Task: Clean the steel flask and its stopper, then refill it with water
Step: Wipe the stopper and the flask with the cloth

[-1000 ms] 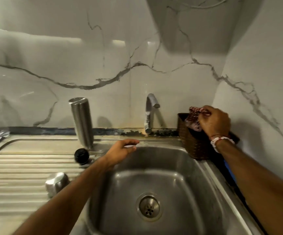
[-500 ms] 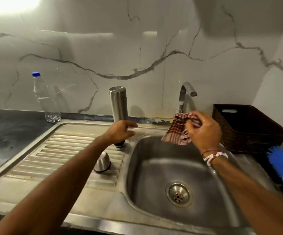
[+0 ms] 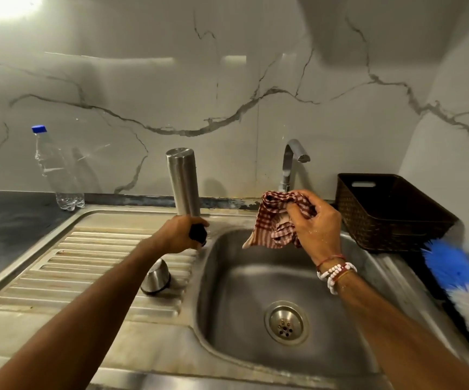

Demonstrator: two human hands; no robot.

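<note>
Steel flask (image 3: 184,187): stood at back edge of drainboard (image 3: 87,263)
Left hand (image 3: 178,235): gripped stopper (image 3: 198,232)
Right hand (image 3: 316,228): clutched cloth (image 3: 271,220) over basin (image 3: 227,305)

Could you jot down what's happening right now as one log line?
left hand grips black round stopper | right hand holds red checked cloth over steel sink basin | tall steel flask stands on drainboard

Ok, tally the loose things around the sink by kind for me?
flask: 1
stopper: 1
steel cap: 1
bottle: 1
cloth: 1
basket: 1
brush: 1
Total: 7
</note>
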